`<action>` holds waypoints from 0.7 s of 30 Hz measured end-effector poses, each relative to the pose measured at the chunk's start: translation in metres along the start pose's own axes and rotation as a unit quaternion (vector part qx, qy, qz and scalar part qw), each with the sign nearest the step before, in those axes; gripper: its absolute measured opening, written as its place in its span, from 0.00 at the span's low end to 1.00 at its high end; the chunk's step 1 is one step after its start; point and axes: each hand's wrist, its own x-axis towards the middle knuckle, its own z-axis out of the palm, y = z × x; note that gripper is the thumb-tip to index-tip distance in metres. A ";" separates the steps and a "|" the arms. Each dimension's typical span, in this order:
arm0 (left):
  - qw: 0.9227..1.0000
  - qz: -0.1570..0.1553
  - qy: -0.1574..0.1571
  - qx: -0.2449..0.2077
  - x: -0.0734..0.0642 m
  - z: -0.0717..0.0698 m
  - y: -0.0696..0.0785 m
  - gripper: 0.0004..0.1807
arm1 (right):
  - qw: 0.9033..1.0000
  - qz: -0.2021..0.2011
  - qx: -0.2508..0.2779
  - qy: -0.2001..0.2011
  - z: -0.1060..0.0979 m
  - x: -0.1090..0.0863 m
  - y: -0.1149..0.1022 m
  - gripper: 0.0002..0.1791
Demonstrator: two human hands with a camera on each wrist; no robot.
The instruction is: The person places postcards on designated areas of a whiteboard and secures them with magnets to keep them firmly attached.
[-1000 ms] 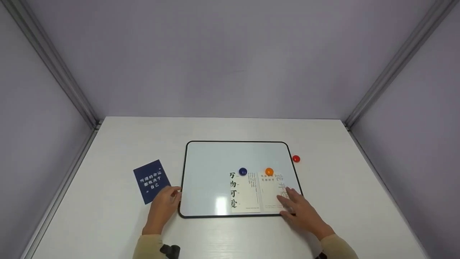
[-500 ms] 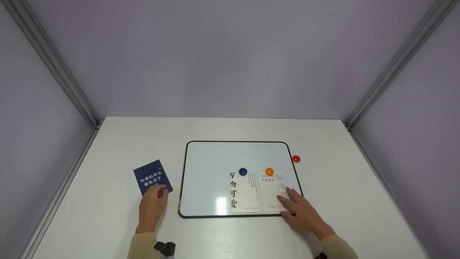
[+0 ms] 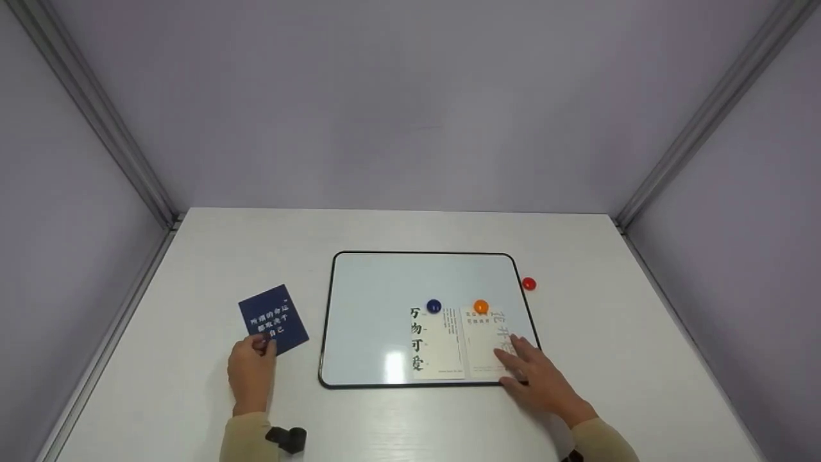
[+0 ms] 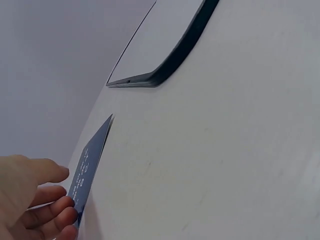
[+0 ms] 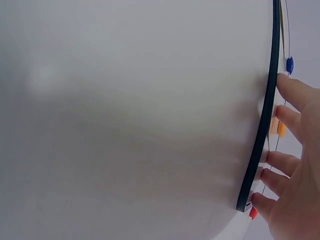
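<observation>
Just left of the whiteboard (image 3: 372, 289), navy card (image 3: 272, 317) lies on the white surface (image 3: 397, 231), set askew to the board's left edge, printed in white characters. Left hand (image 3: 251, 372) is at the card's near edge, on the side toward the board's near left; fingers bent, fingertips overlapping the card in both the head and left wrist views. Cannot tell whether the card is pinched or only touched.

On the whiteboard, near right part: two pale cards side by side. The bold-lettered card (image 3: 442, 353) has large dark characters down its left side; dark-blue knob (image 3: 433, 306) at its far edge. The faint-lettered card (image 3: 481, 353) is next to it, orange knob (image 3: 480, 307) on its far edge.

At the board's near right corner: right hand (image 3: 539, 378), released, fingers extended and spread, resting over the faint-lettered card and the black frame (image 5: 265, 117).

Just outside the board's right edge: red knob (image 3: 528, 283), on the surface.
</observation>
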 end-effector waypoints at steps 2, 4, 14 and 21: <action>1.000 -0.019 0.009 -0.008 0.001 -0.001 0.000 0.17 | 1.000 0.001 0.002 -0.001 0.000 0.000 0.000 0.30; 0.999 -0.037 0.017 -0.017 0.003 -0.002 0.000 0.18 | 1.000 0.003 0.005 -0.002 0.000 0.000 0.000 0.30; 0.993 -0.116 0.008 -0.011 0.014 0.000 0.004 0.27 | 1.000 0.011 0.002 0.002 -0.001 0.000 -0.002 0.30; 0.989 -0.143 -0.001 0.039 0.019 0.004 0.012 0.30 | 1.000 0.016 -0.005 0.002 0.000 0.001 -0.001 0.31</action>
